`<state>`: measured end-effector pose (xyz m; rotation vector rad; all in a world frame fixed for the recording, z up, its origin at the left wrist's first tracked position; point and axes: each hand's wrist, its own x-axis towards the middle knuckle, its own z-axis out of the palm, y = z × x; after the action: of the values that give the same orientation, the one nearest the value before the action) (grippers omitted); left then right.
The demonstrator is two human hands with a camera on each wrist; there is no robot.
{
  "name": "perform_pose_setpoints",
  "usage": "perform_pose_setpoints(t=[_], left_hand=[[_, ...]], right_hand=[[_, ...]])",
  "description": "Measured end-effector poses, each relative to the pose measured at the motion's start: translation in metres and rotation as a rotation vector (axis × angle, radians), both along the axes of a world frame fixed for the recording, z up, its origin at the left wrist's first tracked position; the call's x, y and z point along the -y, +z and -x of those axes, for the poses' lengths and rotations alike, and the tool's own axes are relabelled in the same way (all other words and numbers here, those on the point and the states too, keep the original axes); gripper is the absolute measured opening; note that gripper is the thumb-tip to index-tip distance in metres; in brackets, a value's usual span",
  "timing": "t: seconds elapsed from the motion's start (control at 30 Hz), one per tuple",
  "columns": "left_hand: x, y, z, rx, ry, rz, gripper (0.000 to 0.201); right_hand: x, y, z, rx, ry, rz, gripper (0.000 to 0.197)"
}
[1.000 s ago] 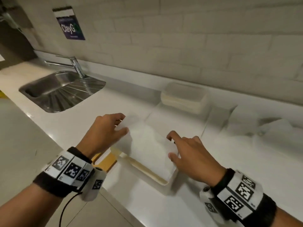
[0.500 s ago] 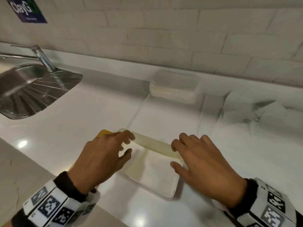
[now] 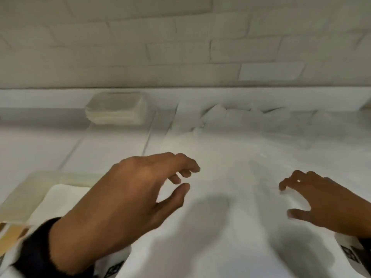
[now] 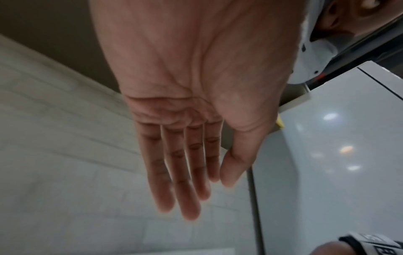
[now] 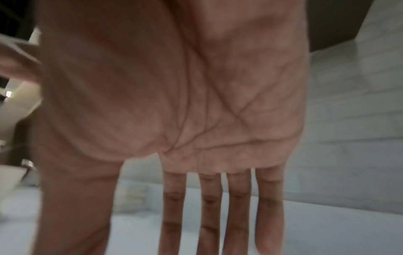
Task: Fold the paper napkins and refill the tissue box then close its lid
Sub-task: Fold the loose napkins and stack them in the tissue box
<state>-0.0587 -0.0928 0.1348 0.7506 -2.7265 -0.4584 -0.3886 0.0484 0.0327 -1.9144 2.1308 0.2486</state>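
Observation:
The cream tissue box (image 3: 38, 177) stands open at the lower left with a folded white napkin (image 3: 60, 199) lying in it. A flat white napkin (image 3: 230, 221) is spread on the counter to its right. My left hand (image 3: 187, 178) hovers over the napkin's left part, fingers relaxed and empty. My right hand (image 3: 287, 199) is over its right part, fingertips close to or on the paper. In the wrist views the left hand (image 4: 209, 198) and the right hand (image 5: 139, 224) show bare palms and straight fingers holding nothing.
A pale rounded rectangular container (image 3: 116, 109) stands against the tiled wall. A loose heap of crumpled white napkins (image 3: 230, 117) lies at the back right. The counter's front edge runs just below the box.
Both hands have let go of the tissue box and moved right, over the spread napkin. The view has swung right, so the sink is out of sight.

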Motion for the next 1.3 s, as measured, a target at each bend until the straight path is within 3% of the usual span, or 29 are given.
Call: perform_pose_setpoints(t=[0.17, 0.27, 0.37, 0.5, 0.6, 0.67, 0.73, 0.83, 0.93, 1.0, 1.07, 1.13, 1.23, 1.3], left_hand=[[-0.039, -0.075, 0.100, 0.385, -0.211, -0.073, 0.043], [-0.052, -0.125, 0.135, 0.541, -0.313, -0.093, 0.055], [-0.056, -0.152, 0.147, 0.602, -0.289, 0.011, 0.050], [-0.056, -0.158, 0.149, 0.513, -0.238, 0.022, 0.023], [-0.057, -0.152, 0.147, 0.442, -0.158, -0.075, 0.015], [-0.054, -0.138, 0.146, 0.272, -0.054, -0.210, 0.016], [-0.046, -0.121, 0.141, -0.011, 0.092, -0.323, 0.016], [-0.029, -0.097, 0.129, -0.362, 0.406, -0.504, 0.022], [-0.013, -0.089, 0.115, -0.515, 0.689, -0.707, 0.013], [-0.010, -0.093, 0.113, -0.568, 0.786, -0.884, 0.014], [-0.016, -0.099, 0.121, -0.573, 0.768, -1.061, 0.015], [-0.026, -0.103, 0.137, -0.509, 0.650, -1.186, 0.010], [-0.039, -0.099, 0.162, -0.359, 0.324, -1.214, 0.015], [-0.040, -0.095, 0.174, -0.341, 0.208, -1.190, 0.020]], right_hand=[[-0.043, -0.035, 0.040, 0.097, -0.020, -0.148, 0.065], [-0.047, -0.047, 0.047, 0.172, -0.028, -0.088, 0.064], [-0.046, -0.049, 0.049, 0.153, -0.022, -0.055, 0.058], [-0.043, -0.051, 0.044, 0.138, -0.034, 0.019, 0.042], [-0.038, -0.055, 0.035, 0.235, -0.130, 0.020, 0.057], [-0.033, -0.059, 0.028, 0.220, -0.156, 0.013, 0.059], [-0.030, -0.061, 0.025, 0.268, -0.199, -0.040, 0.053], [-0.032, -0.048, 0.032, 0.404, -0.231, -0.051, 0.029], [-0.040, -0.018, 0.050, 0.675, -0.141, 0.141, 0.014], [-0.045, 0.011, 0.059, 0.944, -0.096, 0.242, 0.012], [-0.045, 0.031, 0.062, 1.316, -0.164, 0.282, 0.029], [-0.036, 0.031, 0.060, 1.498, -0.255, 0.340, 0.040], [-0.022, 0.015, 0.049, 1.394, -0.276, 0.339, 0.036], [-0.019, 0.006, 0.046, 1.355, -0.279, 0.309, 0.031]])
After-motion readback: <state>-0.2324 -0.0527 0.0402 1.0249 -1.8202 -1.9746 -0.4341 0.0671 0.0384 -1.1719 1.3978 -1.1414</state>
